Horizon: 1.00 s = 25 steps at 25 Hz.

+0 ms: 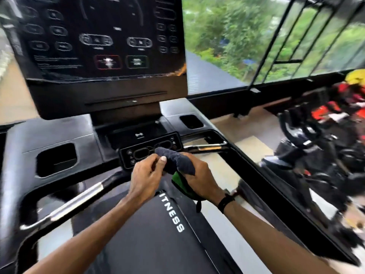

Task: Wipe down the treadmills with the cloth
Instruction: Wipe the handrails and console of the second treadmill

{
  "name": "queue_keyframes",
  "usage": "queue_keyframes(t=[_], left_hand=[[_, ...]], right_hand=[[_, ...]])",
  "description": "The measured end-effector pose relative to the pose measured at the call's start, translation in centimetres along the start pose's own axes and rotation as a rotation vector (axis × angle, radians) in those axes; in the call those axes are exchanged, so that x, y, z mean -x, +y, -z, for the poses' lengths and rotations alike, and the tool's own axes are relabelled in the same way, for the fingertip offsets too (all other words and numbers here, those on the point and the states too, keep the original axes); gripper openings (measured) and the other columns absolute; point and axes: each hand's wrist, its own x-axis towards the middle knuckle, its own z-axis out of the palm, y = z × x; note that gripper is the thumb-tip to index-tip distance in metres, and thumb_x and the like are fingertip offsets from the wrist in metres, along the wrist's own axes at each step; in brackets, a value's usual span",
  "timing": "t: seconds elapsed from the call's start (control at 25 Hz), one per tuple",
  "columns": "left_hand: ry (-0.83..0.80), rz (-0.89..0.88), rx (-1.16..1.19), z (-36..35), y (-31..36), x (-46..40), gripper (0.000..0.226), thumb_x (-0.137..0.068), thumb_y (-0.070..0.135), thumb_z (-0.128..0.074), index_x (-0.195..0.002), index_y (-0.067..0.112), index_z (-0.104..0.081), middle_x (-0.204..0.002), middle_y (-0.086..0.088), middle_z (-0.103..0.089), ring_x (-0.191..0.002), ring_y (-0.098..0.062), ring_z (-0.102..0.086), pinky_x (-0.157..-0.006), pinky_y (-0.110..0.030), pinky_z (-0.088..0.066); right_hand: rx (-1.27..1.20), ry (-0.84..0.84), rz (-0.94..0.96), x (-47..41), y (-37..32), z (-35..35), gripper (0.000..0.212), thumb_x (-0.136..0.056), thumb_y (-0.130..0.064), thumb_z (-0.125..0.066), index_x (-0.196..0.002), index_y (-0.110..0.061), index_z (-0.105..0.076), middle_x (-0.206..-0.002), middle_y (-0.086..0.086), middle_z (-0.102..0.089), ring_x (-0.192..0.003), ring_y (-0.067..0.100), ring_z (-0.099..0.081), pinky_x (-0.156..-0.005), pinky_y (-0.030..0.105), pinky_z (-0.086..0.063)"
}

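Observation:
I stand on a black treadmill [59, 139] facing its console. Both hands meet just below the small control panel [150, 151]. A dark blue-grey cloth [175, 160] with a green part hanging under it [180, 184] is bunched between them. My right hand [199, 177] grips the cloth from the right, with cloth draped over its fingers. My left hand [147, 173] pinches the cloth's left end with thumb and fingers. The big dark display screen [102, 38] rises above. The running belt [158, 234] with white lettering lies below my forearms.
Two cup recesses [56, 160] [191, 121] flank the console. Silver-and-black handle bars run at left [77, 202] and right [205, 147]. Black and red exercise bikes [320, 147] stand to the right. A large window [256, 36] shows greenery.

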Motion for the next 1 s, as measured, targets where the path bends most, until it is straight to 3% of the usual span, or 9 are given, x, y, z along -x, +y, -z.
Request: queue_keyframes(t=[0.12, 0.32, 0.52, 0.64, 0.72, 0.8, 0.84, 0.92, 1.0], left_hand=[[-0.213, 0.127, 0.293, -5.5, 2.6, 0.6, 0.048, -0.085, 0.057, -0.053, -0.076, 0.01, -0.064, -0.071, -0.004, -0.07, -0.067, -0.019, -0.065, -0.064, -0.038, -0.054], [-0.439, 0.123, 0.295, -13.6, 5.8, 2.9, 0.053, -0.075, 0.067, -0.057, -0.084, 0.015, -0.063, -0.08, -0.003, -0.066, -0.083, -0.027, -0.065, -0.075, -0.044, -0.054], [-0.537, -0.024, 0.083, -20.3, 7.8, 4.8, 0.012, -0.092, 0.017, -0.063, -0.093, 0.005, -0.063, -0.087, -0.007, -0.063, -0.084, -0.026, -0.059, -0.076, -0.043, -0.048], [-0.625, -0.12, -0.029, -23.6, 9.5, 5.4, 0.004, -0.096, 0.011, -0.056, -0.096, 0.007, -0.058, -0.086, -0.005, -0.062, -0.081, -0.025, -0.058, -0.074, -0.044, -0.048], [-0.653, -0.207, -0.073, -25.9, 10.8, 5.4, 0.006, -0.096, 0.009, -0.055, -0.099, 0.011, -0.059, -0.088, 0.001, -0.061, -0.08, -0.02, -0.057, -0.073, -0.038, -0.046], [-0.692, -0.306, -0.14, -28.0, 12.1, 5.6, 0.016, -0.094, 0.011, -0.054, -0.107, 0.017, -0.061, -0.095, 0.007, -0.063, -0.087, -0.015, -0.058, -0.08, -0.037, -0.044], [-0.711, -0.347, -0.192, -28.9, 12.6, 5.7, 0.02, -0.093, 0.013, -0.053, -0.11, 0.019, -0.061, -0.101, 0.008, -0.064, -0.093, -0.014, -0.059, -0.085, -0.038, -0.042], [-0.708, -0.359, -0.295, -30.6, 13.6, 6.1, 0.023, -0.093, 0.02, -0.052, -0.113, 0.022, -0.062, -0.108, 0.007, -0.066, -0.103, -0.014, -0.059, -0.092, -0.04, -0.036], [-0.634, -0.306, -0.335, -31.4, 14.5, 6.8, 0.026, -0.09, 0.025, -0.056, -0.116, 0.024, -0.063, -0.112, 0.009, -0.067, -0.107, -0.012, -0.06, -0.095, -0.04, -0.034]], right_hand=[[0.059, 0.093, -0.126, 3.4, 2.4, 3.0, 0.034, -0.089, -0.027, -0.067, -0.121, -0.034, -0.058, -0.109, -0.008, -0.071, -0.1, 0.012, -0.068, -0.084, 0.042, -0.054], [0.1, 0.105, -0.242, 8.7, 5.4, 6.7, 0.055, -0.087, -0.029, -0.062, -0.139, -0.029, -0.044, -0.13, -0.005, -0.061, -0.12, 0.016, -0.058, -0.1, 0.043, -0.048], [0.261, 0.036, -0.357, 13.4, 8.6, 11.2, 0.093, -0.083, -0.049, -0.057, -0.157, -0.017, -0.01, -0.154, 0.007, -0.037, -0.141, 0.024, -0.036, -0.113, 0.048, -0.035], [0.4, -0.033, -0.291, 15.1, 11.0, 16.0, 0.111, -0.08, -0.05, -0.073, -0.159, -0.019, -0.001, -0.164, 0.005, -0.012, -0.151, 0.024, -0.012, -0.12, 0.05, -0.019], [0.482, -0.107, -0.199, 15.7, 12.8, 19.4, 0.115, -0.076, -0.051, -0.078, -0.158, -0.027, -0.001, -0.166, -0.003, -0.002, -0.152, 0.019, 0.0, -0.121, 0.05, -0.009], [0.58, -0.136, -0.094, 15.7, 14.8, 22.2, 0.102, -0.073, -0.057, -0.076, -0.155, -0.029, -0.023, -0.166, -0.003, -0.01, -0.152, 0.019, -0.002, -0.119, 0.049, -0.004], [0.666, -0.134, -0.042, 15.6, 15.6, 23.3, 0.089, -0.07, -0.063, -0.072, -0.146, -0.027, -0.041, -0.161, 0.0, -0.027, -0.15, 0.021, -0.013, -0.118, 0.051, -0.005], [0.789, -0.071, 0.025, 15.6, 17.1, 25.1, 0.066, -0.067, -0.074, -0.06, -0.106, -0.02, -0.064, -0.119, 0.003, -0.066, -0.127, 0.024, -0.051, -0.114, 0.055, -0.019], [0.78, -0.051, 0.014, 15.9, 17.4, 26.5, 0.053, -0.07, -0.074, -0.061, -0.077, -0.022, -0.055, -0.079, 0.003, -0.069, -0.089, 0.027, -0.066, -0.098, 0.047, -0.037]])
